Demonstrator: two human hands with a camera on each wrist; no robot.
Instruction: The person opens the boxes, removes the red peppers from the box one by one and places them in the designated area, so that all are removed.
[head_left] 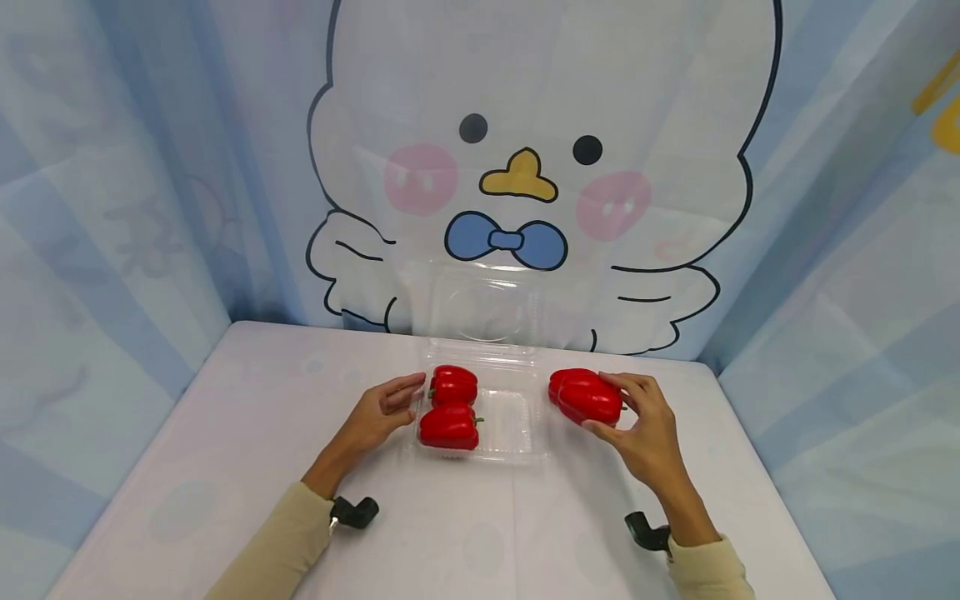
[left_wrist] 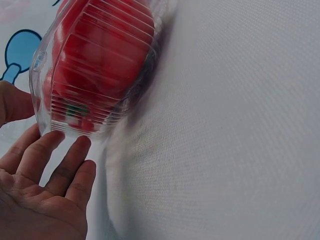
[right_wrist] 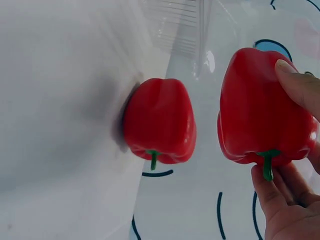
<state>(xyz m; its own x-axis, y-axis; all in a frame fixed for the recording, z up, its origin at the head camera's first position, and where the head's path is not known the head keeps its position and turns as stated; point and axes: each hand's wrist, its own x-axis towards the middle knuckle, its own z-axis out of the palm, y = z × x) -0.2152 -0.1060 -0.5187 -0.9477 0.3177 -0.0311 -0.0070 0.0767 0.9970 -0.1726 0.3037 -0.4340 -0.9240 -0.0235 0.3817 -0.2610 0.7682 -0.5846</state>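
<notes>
My right hand (head_left: 648, 429) holds a red bell pepper (head_left: 588, 398) between thumb and fingers, above the table to the right of a clear plastic clamshell container (head_left: 510, 421). In the right wrist view, this held pepper (right_wrist: 265, 105) has its green stem facing the camera. A second bell pepper (right_wrist: 160, 117) lies on the table, mostly hidden behind it in the head view. Two more bell peppers, a rear one (head_left: 453, 385) and a front one (head_left: 448, 427), sit in the container's left half. At its left side, my left hand (head_left: 381, 412) touches the clear wall with fairly straight fingers (left_wrist: 70, 162).
The container's transparent lid (head_left: 483, 308) stands raised at the back, against a curtain (head_left: 660, 100) printed with a cartoon bird. A white cloth covers the table (head_left: 480, 525). Curtains also hang on both sides. A black wrist mount (head_left: 355, 512) sits on each arm.
</notes>
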